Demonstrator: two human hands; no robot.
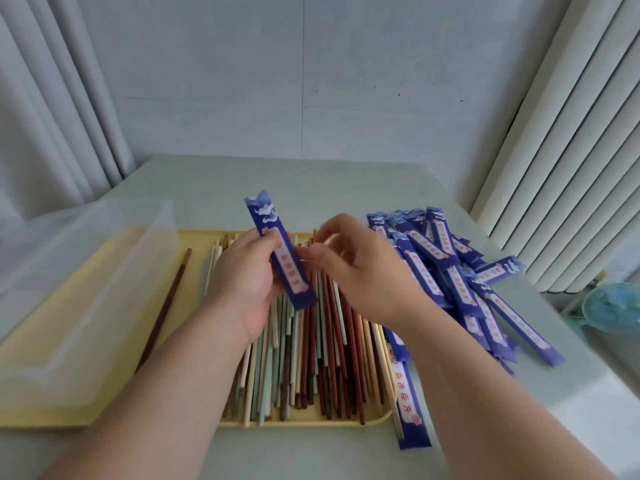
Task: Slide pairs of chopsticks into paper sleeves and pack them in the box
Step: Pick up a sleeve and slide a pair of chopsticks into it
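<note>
left hand [242, 271] fingers clamp a sleeve [277, 244] over chopsticks [329, 358], box [86, 289] left, sleeve pile [450, 271] right; right hand [367, 271] fingers unclear.

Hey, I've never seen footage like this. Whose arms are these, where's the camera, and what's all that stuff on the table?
No machine here: these are a person's bare arms, filmed by one wide camera worn on the head, looking forward and down. The left hand holds a blue paper sleeve, tilted. The right hand beside it is blurred, so I cannot tell whether it holds anything. On the table, a yellow tray carries loose chopsticks: brown, cream, pale green. A clear box stands on the left; a pile of sleeves lies on the right.
</note>
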